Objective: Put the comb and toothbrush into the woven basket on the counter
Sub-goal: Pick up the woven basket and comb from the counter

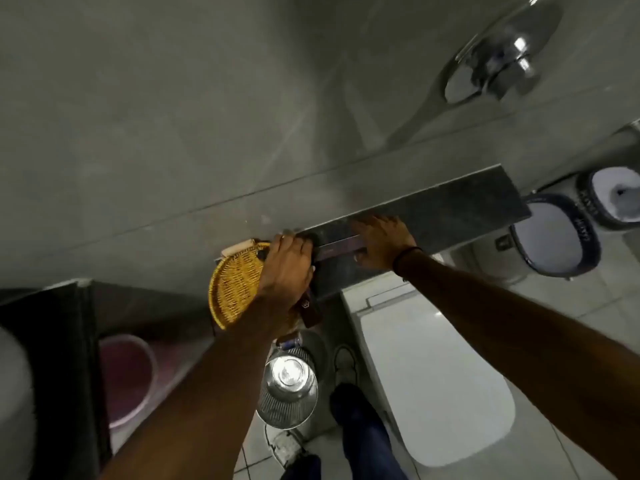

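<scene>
A yellow woven basket (232,286) sits at the left end of a dark stone counter shelf (450,206). My left hand (286,268) is curled over the basket's right side. A dark brown flat piece with a small logo, apparently the comb (308,310), juts out below its palm past the shelf edge. A long purple strip, apparently the toothbrush in its pack (337,247), lies on the shelf between my hands. My right hand (381,243) rests on its right end, thumb beneath it. Motion blur hides finer detail.
A white toilet (433,375) stands below the shelf, with a shiny metal bin (287,386) to its left. A pink bucket (126,375) is at the lower left, two white tubs (554,237) at the right, and a chrome fitting (498,64) on the grey tiled wall.
</scene>
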Demonstrator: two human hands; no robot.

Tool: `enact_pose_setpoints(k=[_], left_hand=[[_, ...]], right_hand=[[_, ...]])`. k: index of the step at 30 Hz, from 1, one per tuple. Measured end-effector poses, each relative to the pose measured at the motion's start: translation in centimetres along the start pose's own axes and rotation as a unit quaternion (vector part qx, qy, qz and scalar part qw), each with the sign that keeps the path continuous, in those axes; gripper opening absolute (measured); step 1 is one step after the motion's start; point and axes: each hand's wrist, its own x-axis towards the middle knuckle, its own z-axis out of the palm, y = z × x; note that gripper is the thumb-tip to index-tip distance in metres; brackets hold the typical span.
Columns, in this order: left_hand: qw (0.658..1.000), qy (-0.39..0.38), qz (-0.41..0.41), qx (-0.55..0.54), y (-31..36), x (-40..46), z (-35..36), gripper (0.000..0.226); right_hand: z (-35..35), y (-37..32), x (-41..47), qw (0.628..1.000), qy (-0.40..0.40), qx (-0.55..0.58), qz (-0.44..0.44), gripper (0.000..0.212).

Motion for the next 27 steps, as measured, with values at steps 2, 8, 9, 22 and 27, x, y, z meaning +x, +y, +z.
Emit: enact_pose_setpoints(k=[2,8,9,22,27], left_hand=[[1.0,-0.02,0.0,0.011,0.3,1.9,1.5,0.06],[0.999,-0.024,0.023,-0.015,1.7,4.0,3.9,0.053],[0.999,-0.014,0.023,-0.027,1.8,4.2,3.9,0.051],[0.727,0.047,-0.194,-0.656,0.4,-4.0,-5.0,0.029],[0.625,0.092,-0.266,-0.728,-2.3,-10.2,-7.8,0.027]], right_hand=[[1.3,0.8,2.0,1.0,-0.01,0.0,-0.009,0.072],[4.2,2.0,4.0,0.999,-0.025,-0.014,-0.04,0.048],[4.3,2.2,3.9,0.999,-0.019,-0.01,-0.041,0.04],[-1.4,-0.7,-4.1,0.977,0.114,0.182,-0.01,0.037],[-3.2,-5.9,-8.1,0.919,0.204,0.321,0.099,0.046]])
